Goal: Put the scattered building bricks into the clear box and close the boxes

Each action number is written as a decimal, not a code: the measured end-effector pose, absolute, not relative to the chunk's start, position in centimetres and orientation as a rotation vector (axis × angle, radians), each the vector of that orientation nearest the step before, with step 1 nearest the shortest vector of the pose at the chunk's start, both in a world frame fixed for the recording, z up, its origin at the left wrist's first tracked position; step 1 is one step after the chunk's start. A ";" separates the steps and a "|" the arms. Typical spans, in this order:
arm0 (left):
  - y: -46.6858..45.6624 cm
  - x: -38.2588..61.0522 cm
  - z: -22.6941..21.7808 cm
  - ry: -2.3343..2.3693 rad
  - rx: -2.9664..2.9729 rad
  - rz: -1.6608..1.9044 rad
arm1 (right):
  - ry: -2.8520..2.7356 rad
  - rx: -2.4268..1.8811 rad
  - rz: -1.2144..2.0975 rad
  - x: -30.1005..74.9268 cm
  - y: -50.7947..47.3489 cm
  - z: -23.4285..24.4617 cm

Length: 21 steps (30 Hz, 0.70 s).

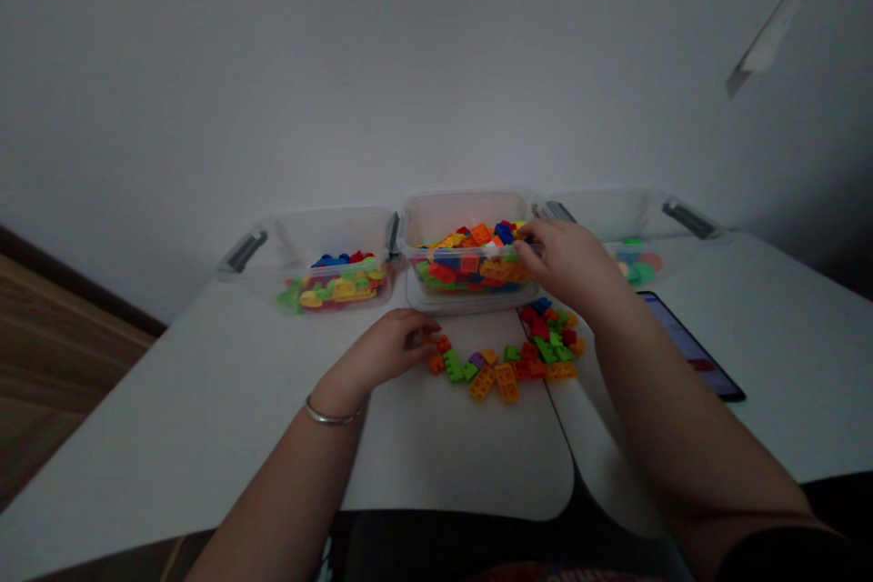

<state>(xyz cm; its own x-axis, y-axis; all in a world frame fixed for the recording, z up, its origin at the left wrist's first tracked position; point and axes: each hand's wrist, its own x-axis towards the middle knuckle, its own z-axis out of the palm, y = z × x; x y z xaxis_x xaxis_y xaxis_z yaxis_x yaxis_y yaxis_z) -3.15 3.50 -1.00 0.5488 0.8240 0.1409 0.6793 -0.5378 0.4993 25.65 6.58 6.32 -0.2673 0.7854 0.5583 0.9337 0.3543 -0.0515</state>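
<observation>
My left hand (392, 347) is low over the table, its fingers curled around an orange building brick (435, 364) at the left end of a curved line of bricks. The line holds green bricks (453, 367), yellow-orange bricks (506, 382), a purple one (476, 360) and red ones (530, 369). My right hand (563, 256) reaches to the right front rim of the middle clear plastic box (470, 200), thumb and forefinger apart. Its fingertips are over the mixed bricks (477, 236) inside; no brick can be made out in them.
A left clear box (327, 218) contains yellow, green, red and blue pieces. On the right, another clear box (600, 200) holds green and orange pieces, partly behind my right arm. A phone (688, 350) lies beside that arm. A wall (436, 64) rises behind the white table (225, 409).
</observation>
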 end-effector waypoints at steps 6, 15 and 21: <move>3.3 -3.0 -0.7 1.174 2.371 0.515 | -2.244 -1.456 -0.489 25.6 7.2 5.5; 3.8 -3.5 -1.5 1.214 2.399 0.484 | -2.160 -1.448 -0.451 25.2 5.9 6.6; 3.8 -3.2 -1.4 1.391 2.264 0.624 | -2.006 -1.171 -0.299 24.4 4.5 7.4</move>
<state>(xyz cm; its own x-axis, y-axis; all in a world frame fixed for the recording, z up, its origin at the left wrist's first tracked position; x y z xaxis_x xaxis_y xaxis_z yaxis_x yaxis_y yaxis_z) -3.20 3.84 -1.35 0.4024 0.9015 0.1590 0.7182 -0.4186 0.5558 24.41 4.47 7.45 -0.2728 0.6352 0.7225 0.8181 0.5484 -0.1732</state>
